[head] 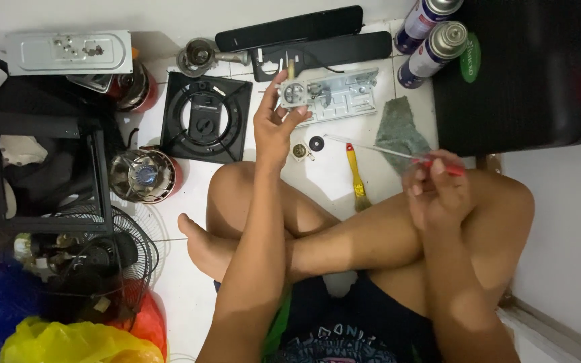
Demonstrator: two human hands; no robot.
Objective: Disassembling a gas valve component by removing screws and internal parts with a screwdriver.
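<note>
small valve part up in my left hand, screwdriver in my right

i sit cross-legged on the white tile floor [189,296]. my left hand [274,124] is raised, fingers closed around a small round metal valve part [293,93], held up just in front of the grey metal bracket plate [344,94] that lies on the floor. my right hand [437,191] rests on my knee, fingers wrapped around the red handle of a thin screwdriver [398,153], its shaft pointing left toward the plate.

near the shaft tip lie a brass fitting [300,152] and a black washer [317,143], just beside each other. a yellow-handled brush [356,176] lies by my knee, a grey rag [401,131] beyond it. the black burner tray [205,116] sits left of my raised hand, two spray cans [432,37] stand at the top, next to a black case [526,74].
</note>
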